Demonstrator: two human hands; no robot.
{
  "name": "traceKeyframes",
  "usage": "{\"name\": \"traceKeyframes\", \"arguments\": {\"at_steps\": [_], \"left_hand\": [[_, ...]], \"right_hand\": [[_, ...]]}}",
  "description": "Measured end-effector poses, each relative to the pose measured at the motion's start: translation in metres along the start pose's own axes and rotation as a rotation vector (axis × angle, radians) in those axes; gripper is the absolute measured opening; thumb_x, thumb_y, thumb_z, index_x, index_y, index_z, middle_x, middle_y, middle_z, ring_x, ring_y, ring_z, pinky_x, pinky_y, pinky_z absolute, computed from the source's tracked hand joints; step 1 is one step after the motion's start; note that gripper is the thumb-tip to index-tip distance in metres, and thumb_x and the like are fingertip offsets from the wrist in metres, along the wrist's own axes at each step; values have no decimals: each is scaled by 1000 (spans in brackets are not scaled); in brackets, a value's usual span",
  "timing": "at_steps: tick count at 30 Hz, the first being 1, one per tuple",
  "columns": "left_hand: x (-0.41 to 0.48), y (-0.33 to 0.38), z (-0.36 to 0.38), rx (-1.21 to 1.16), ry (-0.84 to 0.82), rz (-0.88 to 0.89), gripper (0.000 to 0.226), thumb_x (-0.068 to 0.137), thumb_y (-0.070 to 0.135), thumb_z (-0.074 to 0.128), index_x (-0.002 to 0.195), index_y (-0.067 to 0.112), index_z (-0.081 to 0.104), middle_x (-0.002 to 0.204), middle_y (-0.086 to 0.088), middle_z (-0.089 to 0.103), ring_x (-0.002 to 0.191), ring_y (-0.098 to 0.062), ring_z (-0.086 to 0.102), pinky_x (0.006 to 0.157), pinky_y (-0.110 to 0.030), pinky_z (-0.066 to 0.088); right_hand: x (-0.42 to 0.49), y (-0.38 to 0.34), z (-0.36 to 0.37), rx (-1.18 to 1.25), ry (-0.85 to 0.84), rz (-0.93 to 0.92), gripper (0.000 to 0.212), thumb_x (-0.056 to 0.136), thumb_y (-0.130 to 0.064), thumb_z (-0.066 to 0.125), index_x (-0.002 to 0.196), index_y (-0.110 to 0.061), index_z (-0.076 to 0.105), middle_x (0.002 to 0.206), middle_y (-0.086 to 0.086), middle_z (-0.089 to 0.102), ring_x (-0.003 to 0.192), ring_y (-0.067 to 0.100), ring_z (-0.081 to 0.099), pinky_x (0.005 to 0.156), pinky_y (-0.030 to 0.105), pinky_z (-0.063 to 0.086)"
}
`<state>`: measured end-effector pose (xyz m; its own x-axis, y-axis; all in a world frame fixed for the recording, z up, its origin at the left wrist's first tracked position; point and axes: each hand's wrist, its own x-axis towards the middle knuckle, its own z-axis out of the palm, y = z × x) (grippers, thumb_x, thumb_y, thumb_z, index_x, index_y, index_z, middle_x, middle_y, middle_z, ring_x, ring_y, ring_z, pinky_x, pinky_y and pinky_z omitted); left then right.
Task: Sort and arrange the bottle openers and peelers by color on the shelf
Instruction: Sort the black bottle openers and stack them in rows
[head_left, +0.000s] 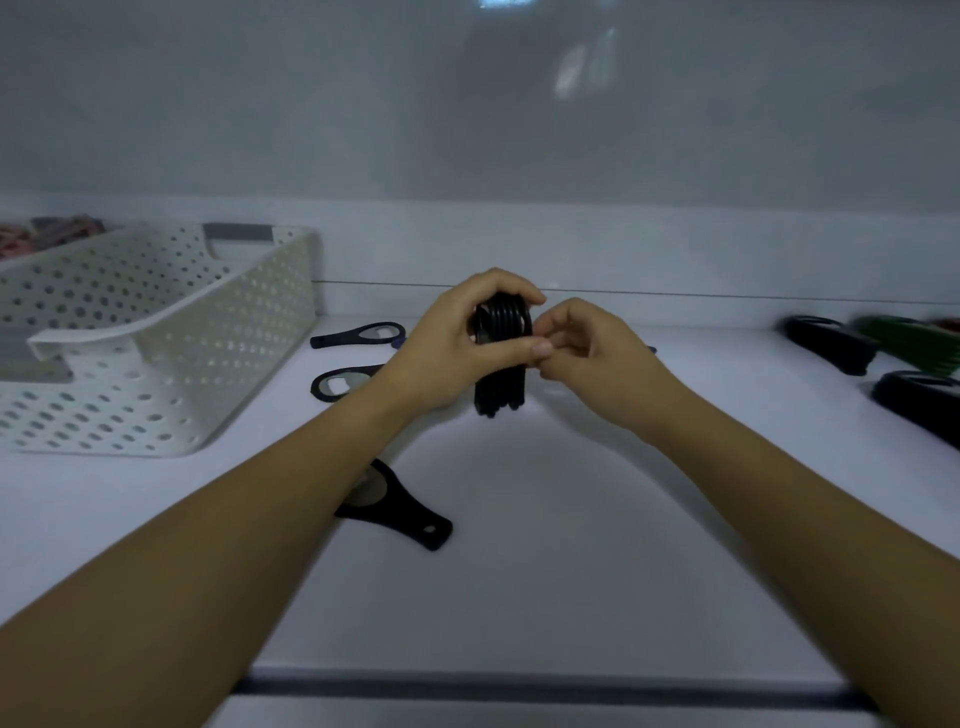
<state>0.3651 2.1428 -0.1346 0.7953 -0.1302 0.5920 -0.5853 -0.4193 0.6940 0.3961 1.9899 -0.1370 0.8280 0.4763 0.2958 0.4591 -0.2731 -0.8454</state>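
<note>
Right of the white perforated plastic basket (156, 332), your left hand (457, 353) grips a stack of black bottle openers (501, 387), your right hand (597, 358) pinching its edge (probably squaring it); next, add the loose black openers (358, 333).

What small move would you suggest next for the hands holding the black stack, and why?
Probably the right hand should leave the stack of black openers gripped by the left hand and pick up the nearest loose black opener, since three lie scattered on the shelf.
</note>
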Motion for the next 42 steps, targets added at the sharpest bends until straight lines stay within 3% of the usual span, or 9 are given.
{"name": "traceKeyframes", "arguments": {"at_steps": [2, 5, 7, 10, 14, 19, 30, 37, 42], "left_hand": [[0, -2, 2, 14, -18, -17, 32, 78, 15, 72, 100, 30, 55, 98, 11, 57, 96, -14, 59, 88, -22, 48], [2, -5, 2, 54, -16, 5, 36, 81, 18, 70, 111, 29, 54, 104, 21, 55, 100, 1, 54, 91, -17, 46], [1, -6, 2, 41, 3, 0, 29, 83, 16, 67, 109, 24, 56, 101, 14, 56, 96, -5, 56, 86, -18, 48], [0, -3, 2, -120, 108, -84, 19, 86, 11, 64, 101, 21, 57, 93, 2, 57, 94, -25, 61, 85, -31, 53], [3, 5, 1, -484, 245, -237, 17, 89, 11, 59, 103, 21, 57, 96, -4, 56, 82, -15, 68, 73, -28, 57], [3, 8, 2, -526, 251, -239, 17, 88, 12, 58, 102, 22, 57, 97, -4, 55, 84, -15, 66, 75, -27, 56], [3, 10, 4, -506, 244, -190, 19, 88, 9, 59, 102, 21, 57, 95, -3, 55, 88, -19, 63, 75, -26, 55], [5, 14, 3, -559, 213, -208, 20, 89, 11, 57, 105, 23, 58, 99, -5, 55, 90, -17, 65, 78, -29, 55], [9, 19, -2, -448, 97, -232, 30, 82, 34, 57, 112, 35, 56, 113, -3, 58, 102, -12, 63, 89, -32, 53]], "right_hand": [[0, 2, -1, -13, -20, 21, 16, 88, -10, 56, 81, -23, 50, 91, 6, 65, 96, 22, 64, 93, 43, 49], [0, 5, 0, -42, -88, 65, 14, 86, -10, 56, 83, -21, 49, 95, 14, 67, 95, 29, 64, 93, 50, 47], [-1, 5, 2, -57, -129, 72, 11, 84, -8, 59, 85, -16, 50, 86, 12, 66, 90, 32, 64, 91, 52, 48], [-2, 2, 1, 125, -149, 109, 14, 85, -5, 61, 83, -12, 49, 78, 8, 63, 80, 22, 63, 91, 43, 49], [-4, -3, 2, 410, -184, 131, 18, 85, -6, 62, 78, -13, 47, 72, 1, 71, 71, 13, 68, 80, 31, 56], [-6, -6, 7, 511, -145, 148, 21, 82, -2, 64, 73, -11, 46, 67, 4, 70, 64, 15, 68, 73, 32, 58], [-9, -9, 14, 433, -95, 87, 33, 80, 1, 65, 65, -11, 38, 85, 17, 66, 88, 34, 67, 71, 29, 58], [-11, -14, 13, 403, -78, 51, 40, 79, 4, 65, 61, -11, 33, 90, 11, 64, 69, 20, 70, 64, 22, 58], [-8, -16, -3, 209, -14, 62, 41, 76, 1, 70, 59, -12, 35, 80, 15, 64, 74, 23, 68, 73, 33, 59]]}}
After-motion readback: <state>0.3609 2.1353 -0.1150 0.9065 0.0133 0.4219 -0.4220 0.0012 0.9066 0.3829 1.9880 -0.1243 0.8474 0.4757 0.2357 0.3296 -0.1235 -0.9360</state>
